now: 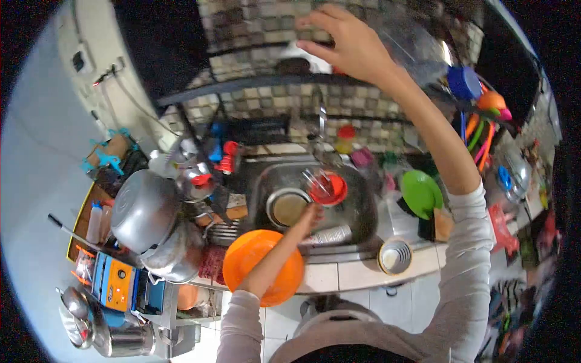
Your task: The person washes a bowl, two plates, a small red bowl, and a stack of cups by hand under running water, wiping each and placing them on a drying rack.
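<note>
My right hand (348, 48) is raised above a dark shelf rail, its fingers apart and nothing visible in it. A blurred white item (305, 55) on the shelf lies just below its fingers. My left hand (311, 221) reaches low over the metal sink (363, 209), with its fingers smeared by motion. Close by in the sink are a round metal bowl (289, 209) with a brownish inside, a red bowl (339, 189) with a clear glass (319, 186), and a ribbed whitish object (331, 235). My left forearm crosses above an orange basin (242, 257) at the counter edge.
Large metal pots (144, 209) are stacked left of the sink. The faucet (321, 118) rises behind it. On the right are a green plate (422, 193), a pale ridged container (396, 256) near the counter edge, and colourful utensils (478, 136) hanging at the rail.
</note>
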Demonstrator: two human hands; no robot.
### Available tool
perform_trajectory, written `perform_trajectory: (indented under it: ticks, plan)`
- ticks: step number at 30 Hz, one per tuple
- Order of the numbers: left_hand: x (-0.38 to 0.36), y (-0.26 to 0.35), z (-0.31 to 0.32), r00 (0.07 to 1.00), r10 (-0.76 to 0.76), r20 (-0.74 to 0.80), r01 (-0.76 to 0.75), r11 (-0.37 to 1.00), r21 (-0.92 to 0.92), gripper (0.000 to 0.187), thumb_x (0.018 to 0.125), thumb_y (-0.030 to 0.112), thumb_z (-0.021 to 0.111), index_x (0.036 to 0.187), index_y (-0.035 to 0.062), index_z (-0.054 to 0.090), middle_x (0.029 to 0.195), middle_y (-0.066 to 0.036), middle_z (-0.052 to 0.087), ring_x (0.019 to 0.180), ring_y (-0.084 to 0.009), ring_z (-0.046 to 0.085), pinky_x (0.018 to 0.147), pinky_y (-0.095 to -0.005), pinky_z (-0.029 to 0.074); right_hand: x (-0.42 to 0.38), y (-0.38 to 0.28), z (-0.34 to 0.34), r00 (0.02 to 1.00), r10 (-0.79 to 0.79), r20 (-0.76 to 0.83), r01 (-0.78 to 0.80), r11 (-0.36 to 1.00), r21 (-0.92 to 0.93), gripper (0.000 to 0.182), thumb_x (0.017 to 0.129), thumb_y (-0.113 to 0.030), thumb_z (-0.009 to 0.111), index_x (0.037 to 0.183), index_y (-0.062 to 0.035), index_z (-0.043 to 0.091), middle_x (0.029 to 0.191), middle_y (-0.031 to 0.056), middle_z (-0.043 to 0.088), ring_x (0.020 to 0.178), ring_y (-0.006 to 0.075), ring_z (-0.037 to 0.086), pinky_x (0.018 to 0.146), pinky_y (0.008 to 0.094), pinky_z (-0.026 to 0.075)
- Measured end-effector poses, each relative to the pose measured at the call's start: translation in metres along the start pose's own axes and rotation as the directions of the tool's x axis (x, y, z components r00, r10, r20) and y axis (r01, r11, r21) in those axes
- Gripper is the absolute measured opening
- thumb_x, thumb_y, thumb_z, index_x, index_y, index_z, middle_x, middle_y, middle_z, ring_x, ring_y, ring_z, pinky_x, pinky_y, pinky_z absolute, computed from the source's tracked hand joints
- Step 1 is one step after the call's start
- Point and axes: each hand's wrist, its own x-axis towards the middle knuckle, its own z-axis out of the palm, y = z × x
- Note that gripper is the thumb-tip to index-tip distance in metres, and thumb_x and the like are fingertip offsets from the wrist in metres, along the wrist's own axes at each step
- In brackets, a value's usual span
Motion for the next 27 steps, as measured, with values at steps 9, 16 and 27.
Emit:
perform_trajectory:
  ticks: [9, 16, 27]
  plan:
    - [0.005, 0.026, 0.007, 0.941, 0.043, 0.335, -0.312, -0.270, 0.911, 0.047, 0.074, 0.037, 0.049, 0.106, 0.0030, 0.046, 0.103, -0.017, 0.050, 0.100, -0.0310, 0.047, 0.080, -0.0433, 0.040, -0.316, -0.080, -0.046, 0.297, 0.116, 0.948, -0.485, 0.873, 0.045, 0.041, 0.073, -0.048, 0.048, 0.084, -0.0099, 0.056, 0.081, 0.0128, 0.055, 0.075, 0.0290, 0.055, 0.061, 0.0419, 0.043]
    - [0.016, -0.002, 0.063, 0.739, 0.101, 0.667, -0.651, -0.149, 0.744, 0.037, 0.075, 0.034, 0.051, 0.095, 0.0035, 0.052, 0.097, -0.021, 0.052, 0.087, -0.0353, 0.051, 0.076, -0.0426, 0.042, -0.444, -0.156, -0.053, 0.318, 0.578, 0.751, -0.697, 0.680, -0.229, 0.035, 0.071, -0.037, 0.056, 0.088, -0.0071, 0.057, 0.081, 0.0114, 0.057, 0.077, 0.0268, 0.055, 0.075, 0.0410, 0.039]
    - [-0.025, -0.047, 0.169, 0.715, 0.231, 0.660, -0.688, 0.399, 0.606, 0.033, 0.077, 0.032, 0.052, 0.082, -0.0004, 0.057, 0.072, -0.014, 0.060, 0.066, -0.0245, 0.058, 0.061, -0.0341, 0.044, -0.455, -0.164, -0.042, 0.548, 0.611, 0.571, -0.661, 0.735, -0.151, 0.010, 0.065, -0.013, 0.057, 0.070, -0.0053, 0.051, 0.066, 0.0082, 0.050, 0.058, 0.0219, 0.052, 0.049, 0.0330, 0.044]
